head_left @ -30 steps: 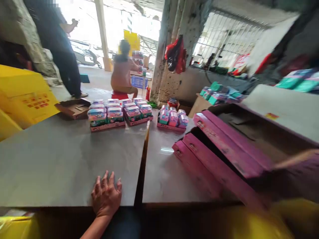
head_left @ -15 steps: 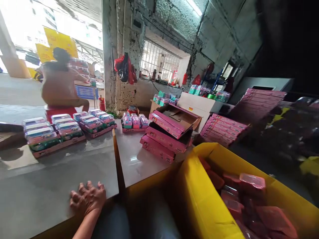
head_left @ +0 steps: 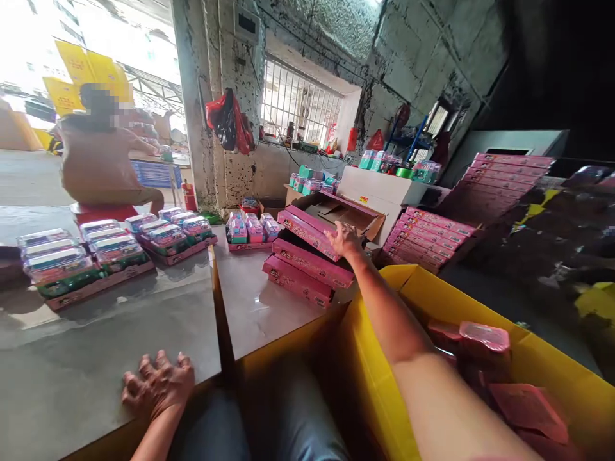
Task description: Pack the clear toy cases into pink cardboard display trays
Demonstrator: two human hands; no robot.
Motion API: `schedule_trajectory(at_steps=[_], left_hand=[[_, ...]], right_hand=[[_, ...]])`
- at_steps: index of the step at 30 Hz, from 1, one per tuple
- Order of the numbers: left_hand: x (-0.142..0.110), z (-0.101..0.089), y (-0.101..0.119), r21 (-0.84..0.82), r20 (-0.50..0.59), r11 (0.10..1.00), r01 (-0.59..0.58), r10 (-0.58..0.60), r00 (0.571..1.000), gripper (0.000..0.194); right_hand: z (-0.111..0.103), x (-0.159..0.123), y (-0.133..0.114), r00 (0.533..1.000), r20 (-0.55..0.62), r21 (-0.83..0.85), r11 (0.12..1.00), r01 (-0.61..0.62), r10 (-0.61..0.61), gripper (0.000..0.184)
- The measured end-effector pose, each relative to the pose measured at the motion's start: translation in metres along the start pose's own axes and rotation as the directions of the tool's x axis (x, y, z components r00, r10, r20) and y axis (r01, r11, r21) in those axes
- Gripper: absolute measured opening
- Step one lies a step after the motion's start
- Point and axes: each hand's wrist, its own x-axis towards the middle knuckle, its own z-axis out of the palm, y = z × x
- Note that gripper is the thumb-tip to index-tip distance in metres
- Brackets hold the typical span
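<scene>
My left hand [head_left: 158, 387] rests on the grey tabletop [head_left: 91, 358] near its front edge, palm down and fingers spread, holding nothing. My right arm stretches forward over a yellow carton, and my right hand [head_left: 344, 240] is at the near right side of the top pink cardboard tray [head_left: 307, 234]. Its fingers are apart and slightly bent; whether they touch the tray I cannot tell. That tray is hollow and tilted, with brown cardboard inside. Beneath it lie another pink tray [head_left: 312, 261] and a lower one [head_left: 298, 282], stacked askew.
Pink trays of clear-lidded packages [head_left: 60, 262] line the table's left and back. The yellow carton [head_left: 384, 358] at right holds reddish packages [head_left: 485, 336]. More pink trays [head_left: 427, 240] are stacked behind it. A person [head_left: 100, 153] sits beyond the table at far left.
My right arm has come into view, reaching forward to the top pink tray. My left hand stays on the table. The view has shifted slightly to the right.
</scene>
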Motion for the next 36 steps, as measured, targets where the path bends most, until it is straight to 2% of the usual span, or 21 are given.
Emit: schedule_trajectory(at_steps=[3,7,9,11,12,14,17,19,20,22,24,25,26,27,28,29,31,33,34,35,36], left_hand=[[-0.002,0.001,0.004,-0.004,-0.127,0.999,0.033,-0.033,0.991,0.061],[-0.005,0.002,0.006,0.031,-0.113,0.999,0.041,-0.037,0.993,0.057],[-0.006,0.001,0.006,0.016,-0.097,0.998,0.061,-0.059,0.994,0.055],[-0.005,-0.003,0.007,-0.069,-0.072,0.993,0.094,-0.099,0.992,0.052],[-0.003,-0.006,0.007,-0.17,-0.058,0.977,0.126,-0.138,0.989,0.05],[0.003,-0.014,0.008,-0.43,-0.028,0.88,0.202,-0.237,0.971,0.044],[0.02,-0.035,0.007,-0.691,0.022,0.674,0.262,-0.344,0.939,0.04],[0.032,-0.054,0.005,-0.748,0.037,0.612,0.256,-0.347,0.937,0.045],[0.037,-0.066,0.004,-0.806,0.039,0.545,0.231,-0.341,0.939,0.049],[0.044,-0.09,0.004,-0.936,0.033,0.322,0.141,-0.319,0.947,0.062],[0.048,-0.109,0.003,-0.994,0.026,0.097,0.056,-0.28,0.96,0.074],[0.048,-0.114,0.002,-0.996,0.032,0.074,0.053,-0.262,0.965,0.078],[0.047,-0.116,0.001,-0.98,0.062,0.166,0.106,-0.253,0.966,0.08],[0.046,-0.114,-0.001,-0.926,0.114,0.322,0.197,-0.258,0.959,0.08],[0.044,-0.11,-0.003,-0.819,0.176,0.488,0.301,-0.285,0.942,0.078],[0.042,-0.103,-0.005,-0.674,0.233,0.623,0.397,-0.33,0.915,0.074],[0.039,-0.085,-0.009,-0.419,0.301,0.755,0.504,-0.408,0.862,0.061],[0.038,-0.07,-0.011,-0.324,0.324,0.794,0.515,-0.418,0.849,0.049],[0.04,-0.064,-0.011,-0.288,0.334,0.814,0.505,-0.409,0.85,0.044],[0.043,-0.059,-0.01,-0.257,0.348,0.833,0.49,-0.393,0.851,0.04],[0.048,-0.056,-0.009,-0.235,0.366,0.849,0.472,-0.373,0.853,0.039]], right_hand=[[0.012,0.033,-0.001,0.979,0.194,0.009,0.998,0.056,-0.057,0.038],[0.012,0.051,0.005,0.942,0.26,0.067,0.977,0.202,-0.213,0.027],[-0.001,0.066,0.006,0.951,0.185,0.076,0.968,0.238,-0.248,0.024],[-0.026,0.08,0.004,0.963,0.039,0.086,0.962,0.261,-0.265,0.027],[-0.042,0.085,0.0,0.954,-0.084,0.093,0.951,0.294,-0.286,0.03],[-0.08,0.084,-0.015,0.886,-0.294,0.092,0.912,0.4,-0.359,0.037],[-0.125,0.051,-0.063,0.765,-0.395,0.038,0.823,0.567,-0.508,0.055],[-0.128,0.006,-0.108,0.749,-0.349,0.1,0.772,0.627,-0.563,0.061],[-0.119,-0.021,-0.131,0.742,-0.296,0.183,0.727,0.662,-0.602,0.056],[-0.081,-0.082,-0.176,0.69,-0.129,0.281,0.641,0.714,-0.712,0.041],[-0.026,-0.147,-0.212,0.628,0.096,0.389,0.61,0.69,-0.772,0.032],[0.005,-0.178,-0.225,0.587,0.168,0.483,0.585,0.651,-0.792,0.029],[0.034,-0.206,-0.234,0.575,0.214,0.564,0.58,0.588,-0.79,0.028],[0.062,-0.232,-0.242,0.583,0.267,0.605,0.604,0.519,-0.767,0.028],[0.086,-0.253,-0.246,0.6,0.324,0.62,0.643,0.449,-0.732,0.027],[0.106,-0.27,-0.249,0.588,0.369,0.636,0.657,0.404,-0.719,0.024],[0.133,-0.286,-0.247,0.506,0.46,0.654,0.664,0.362,-0.729,0.019],[0.147,-0.278,-0.238,0.413,0.467,0.706,0.611,0.358,-0.782,0.016],[0.151,-0.266,-0.231,0.419,0.428,0.739,0.577,0.348,-0.801,0.017],[0.154,-0.249,-0.221,0.48,0.375,0.76,0.559,0.331,-0.793,0.018],[0.158,-0.229,-0.21,0.58,0.335,0.763,0.575,0.295,-0.743,0.019]])
